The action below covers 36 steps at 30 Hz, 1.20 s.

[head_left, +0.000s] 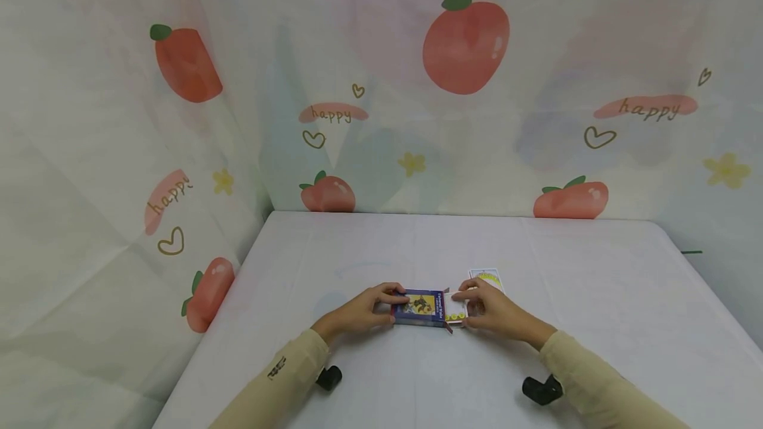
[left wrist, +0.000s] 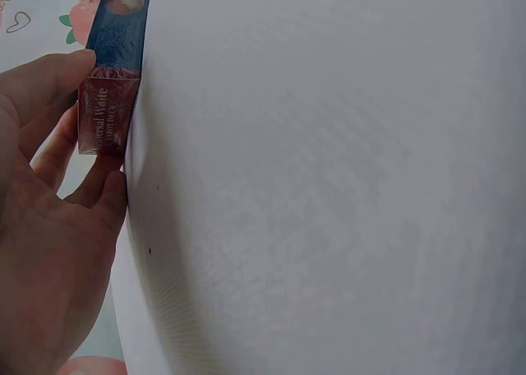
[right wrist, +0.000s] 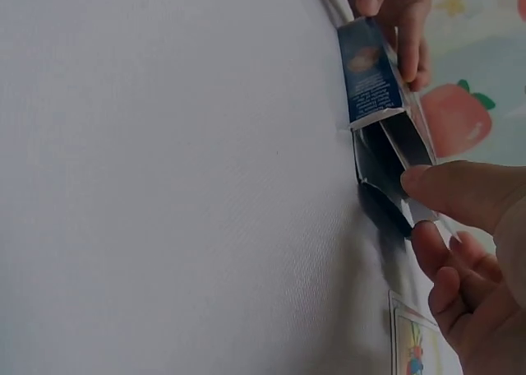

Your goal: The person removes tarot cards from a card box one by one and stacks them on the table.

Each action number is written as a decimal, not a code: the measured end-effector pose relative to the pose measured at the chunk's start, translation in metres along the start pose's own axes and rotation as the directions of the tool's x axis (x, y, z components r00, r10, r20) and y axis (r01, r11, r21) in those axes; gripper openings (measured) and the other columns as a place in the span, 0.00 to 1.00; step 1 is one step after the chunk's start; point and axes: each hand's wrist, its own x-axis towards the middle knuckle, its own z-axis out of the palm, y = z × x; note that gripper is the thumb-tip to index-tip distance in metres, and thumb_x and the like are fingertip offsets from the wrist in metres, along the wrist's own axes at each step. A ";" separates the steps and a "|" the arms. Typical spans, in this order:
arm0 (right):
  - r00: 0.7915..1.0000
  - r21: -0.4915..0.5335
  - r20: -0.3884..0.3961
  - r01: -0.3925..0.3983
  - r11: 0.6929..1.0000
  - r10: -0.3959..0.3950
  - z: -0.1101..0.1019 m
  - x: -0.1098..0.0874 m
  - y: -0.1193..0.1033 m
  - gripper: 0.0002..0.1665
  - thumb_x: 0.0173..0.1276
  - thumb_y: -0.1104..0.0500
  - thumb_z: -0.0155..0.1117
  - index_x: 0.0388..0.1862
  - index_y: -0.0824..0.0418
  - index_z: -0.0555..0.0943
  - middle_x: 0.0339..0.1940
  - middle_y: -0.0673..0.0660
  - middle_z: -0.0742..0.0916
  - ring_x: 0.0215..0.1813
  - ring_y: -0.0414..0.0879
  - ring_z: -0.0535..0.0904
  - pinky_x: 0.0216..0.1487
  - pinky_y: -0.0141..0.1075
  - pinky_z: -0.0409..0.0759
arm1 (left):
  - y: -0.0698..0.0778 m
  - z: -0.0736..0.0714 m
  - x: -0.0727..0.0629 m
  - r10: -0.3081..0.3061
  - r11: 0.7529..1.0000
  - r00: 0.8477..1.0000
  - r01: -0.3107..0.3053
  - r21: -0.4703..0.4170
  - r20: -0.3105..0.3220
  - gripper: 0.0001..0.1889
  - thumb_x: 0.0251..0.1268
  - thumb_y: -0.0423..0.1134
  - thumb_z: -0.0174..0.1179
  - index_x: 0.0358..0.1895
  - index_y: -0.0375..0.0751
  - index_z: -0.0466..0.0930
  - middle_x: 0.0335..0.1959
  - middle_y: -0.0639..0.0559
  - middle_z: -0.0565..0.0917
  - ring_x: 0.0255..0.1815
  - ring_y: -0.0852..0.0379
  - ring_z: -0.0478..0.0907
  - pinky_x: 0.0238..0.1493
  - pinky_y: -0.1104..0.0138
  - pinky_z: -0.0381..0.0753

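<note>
A blue and dark red tarot card box (head_left: 419,306) lies on the white table, its worded end toward the left hand in the left wrist view (left wrist: 107,116). My left hand (head_left: 362,308) grips the box by its left end, thumb and fingers on opposite sides. From the open right end of the box some white-edged cards (head_left: 456,308) stick out. My right hand (head_left: 497,310) pinches these cards between thumb and fingers; how many is hidden. An opened flap (right wrist: 385,209) hangs from the box mouth in the right wrist view.
A loose picture card (head_left: 487,275) lies on the table (head_left: 334,250) just behind the right hand. Black wrist devices (head_left: 542,389) sit under both forearms. Cloth walls (head_left: 381,51) printed with fruit stand at the table's back and left.
</note>
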 end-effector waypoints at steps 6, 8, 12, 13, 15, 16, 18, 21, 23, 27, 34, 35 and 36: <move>0.999 0.188 0.026 -0.025 0.982 0.020 0.001 -0.001 -0.007 0.29 0.63 0.68 0.71 0.62 0.75 0.78 0.59 0.68 0.76 0.40 0.39 0.75 0.38 0.25 0.77 | 0.002 -0.001 -0.001 -0.009 1.000 1.000 0.009 0.002 -0.002 0.26 0.69 0.33 0.62 0.70 0.47 0.75 0.74 0.53 0.68 0.81 0.50 0.57 0.81 0.47 0.56; 0.999 0.242 0.029 -0.046 0.969 0.040 0.002 -0.001 -0.011 0.30 0.64 0.66 0.71 0.64 0.76 0.76 0.62 0.71 0.75 0.41 0.41 0.76 0.39 0.25 0.78 | 0.002 -0.001 -0.001 -0.012 1.000 1.000 0.012 -0.001 -0.002 0.26 0.69 0.33 0.62 0.70 0.47 0.75 0.74 0.53 0.68 0.81 0.51 0.57 0.81 0.47 0.55; 0.995 0.288 0.019 -0.096 0.953 0.094 0.005 0.000 -0.018 0.29 0.65 0.64 0.70 0.64 0.74 0.77 0.67 0.73 0.74 0.42 0.44 0.76 0.39 0.26 0.78 | 0.000 -0.001 0.000 -0.006 1.000 1.000 0.006 -0.004 -0.003 0.25 0.69 0.33 0.62 0.70 0.46 0.75 0.74 0.53 0.68 0.81 0.50 0.57 0.80 0.46 0.56; 0.994 0.290 0.013 -0.109 0.951 0.110 0.006 0.000 -0.019 0.28 0.66 0.65 0.69 0.63 0.73 0.78 0.67 0.73 0.74 0.42 0.45 0.76 0.38 0.26 0.78 | 0.000 -0.001 0.000 -0.003 1.000 1.000 0.003 -0.007 -0.003 0.25 0.69 0.33 0.62 0.70 0.46 0.75 0.74 0.53 0.68 0.81 0.50 0.57 0.80 0.46 0.56; 0.991 0.288 0.004 -0.131 0.949 0.135 0.008 -0.001 -0.019 0.26 0.66 0.66 0.68 0.62 0.72 0.79 0.69 0.73 0.74 0.41 0.45 0.75 0.37 0.27 0.77 | -0.003 0.000 0.000 0.005 1.000 1.000 -0.005 -0.011 -0.001 0.25 0.69 0.33 0.62 0.70 0.46 0.76 0.74 0.53 0.68 0.81 0.50 0.57 0.80 0.46 0.56; 0.990 0.285 0.002 -0.135 0.949 0.140 0.009 -0.001 -0.019 0.25 0.66 0.67 0.67 0.62 0.72 0.79 0.69 0.73 0.75 0.40 0.45 0.75 0.36 0.27 0.77 | -0.003 0.000 0.001 0.008 1.000 1.000 -0.008 -0.011 0.000 0.25 0.69 0.33 0.62 0.70 0.46 0.76 0.74 0.53 0.68 0.81 0.50 0.58 0.80 0.46 0.56; 0.990 0.283 0.004 -0.139 0.949 0.144 0.010 -0.002 -0.018 0.24 0.67 0.68 0.66 0.62 0.72 0.80 0.66 0.73 0.77 0.38 0.43 0.73 0.33 0.27 0.75 | -0.004 0.001 0.001 0.010 1.000 1.000 -0.010 -0.011 0.000 0.25 0.69 0.34 0.62 0.70 0.46 0.75 0.74 0.53 0.68 0.81 0.50 0.58 0.80 0.46 0.56; 0.992 0.277 0.008 -0.125 0.953 0.127 0.010 -0.003 -0.016 0.23 0.67 0.69 0.64 0.62 0.72 0.80 0.62 0.72 0.81 0.35 0.41 0.72 0.31 0.28 0.73 | -0.003 0.001 0.000 0.004 1.000 1.000 -0.004 -0.008 -0.001 0.25 0.70 0.34 0.62 0.70 0.47 0.76 0.74 0.53 0.68 0.81 0.50 0.58 0.80 0.46 0.56; 0.993 0.268 0.004 -0.111 0.957 0.114 0.009 -0.004 -0.016 0.23 0.67 0.69 0.63 0.61 0.73 0.80 0.60 0.71 0.83 0.34 0.39 0.71 0.31 0.28 0.72 | -0.003 0.001 0.000 0.002 1.000 1.000 -0.002 -0.002 -0.001 0.25 0.70 0.34 0.62 0.70 0.48 0.75 0.74 0.53 0.68 0.81 0.50 0.58 0.80 0.46 0.56; 0.995 0.237 -0.028 -0.082 0.968 0.091 0.010 -0.006 -0.014 0.23 0.66 0.71 0.61 0.61 0.75 0.79 0.62 0.73 0.82 0.37 0.38 0.73 0.36 0.27 0.75 | -0.003 0.001 0.000 0.014 1.000 1.000 -0.014 0.015 0.000 0.26 0.70 0.34 0.61 0.70 0.47 0.75 0.74 0.52 0.68 0.81 0.48 0.58 0.80 0.46 0.56; 0.992 0.261 -0.066 -0.085 0.962 0.106 0.008 -0.012 -0.007 0.25 0.66 0.73 0.59 0.64 0.74 0.77 0.60 0.73 0.81 0.33 0.36 0.74 0.31 0.28 0.74 | -0.001 0.001 -0.001 0.003 1.000 1.000 -0.003 -0.006 -0.003 0.26 0.70 0.33 0.62 0.70 0.48 0.75 0.74 0.53 0.68 0.81 0.50 0.57 0.80 0.46 0.56; 0.991 0.275 -0.070 -0.092 0.957 0.116 0.007 -0.013 -0.006 0.26 0.66 0.74 0.58 0.64 0.74 0.77 0.61 0.74 0.80 0.31 0.35 0.73 0.30 0.27 0.73 | 0.000 0.001 -0.001 -0.001 1.000 1.000 0.001 -0.009 -0.003 0.26 0.70 0.33 0.62 0.70 0.48 0.75 0.74 0.53 0.68 0.81 0.51 0.57 0.80 0.47 0.56; 0.991 0.286 -0.072 -0.092 0.954 0.117 0.006 -0.014 -0.005 0.27 0.65 0.75 0.57 0.65 0.74 0.76 0.62 0.74 0.79 0.29 0.35 0.72 0.28 0.27 0.73 | 0.000 0.001 -0.001 -0.004 1.000 1.000 0.004 -0.011 -0.004 0.26 0.70 0.33 0.62 0.70 0.48 0.75 0.74 0.54 0.68 0.81 0.51 0.57 0.80 0.47 0.56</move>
